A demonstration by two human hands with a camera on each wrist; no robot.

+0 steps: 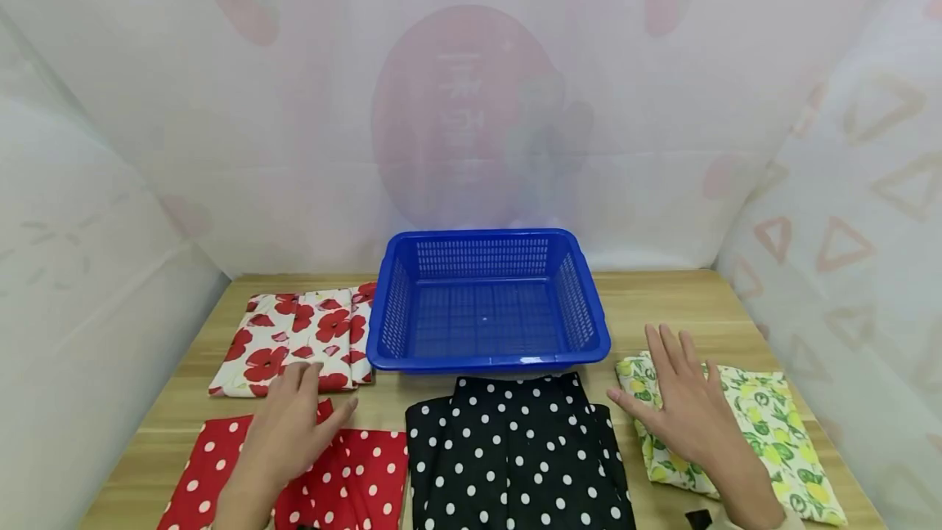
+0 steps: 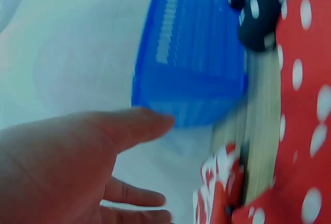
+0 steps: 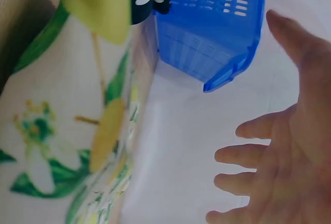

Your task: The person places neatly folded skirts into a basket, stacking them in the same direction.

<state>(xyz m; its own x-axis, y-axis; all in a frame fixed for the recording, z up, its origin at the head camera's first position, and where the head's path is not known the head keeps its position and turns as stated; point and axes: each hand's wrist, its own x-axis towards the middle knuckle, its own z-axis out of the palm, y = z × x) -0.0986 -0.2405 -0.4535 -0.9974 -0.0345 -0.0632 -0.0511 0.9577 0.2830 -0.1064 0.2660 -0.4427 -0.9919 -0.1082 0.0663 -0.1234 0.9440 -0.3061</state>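
My left hand (image 1: 289,430) hovers over the red polka-dot cloth (image 1: 361,473), near the front edge of the folded white cloth with red flowers (image 1: 324,334). Its fingers are relaxed and hold nothing. On the right, my right hand (image 1: 684,407) is spread above the folded white cloth with lemons (image 1: 773,424), fingers straight; the right wrist view shows a gap between palm and cloth. Between the hands lies a folded black cloth with white dots (image 1: 515,456). A blue plastic basket (image 1: 486,362) stands behind it, with nothing inside.
All of this rests on a wooden table (image 1: 648,301). Pale printed sheets (image 1: 309,129) hang behind the table and at both sides. The flowered cloth touches or lies very near the basket's left side.
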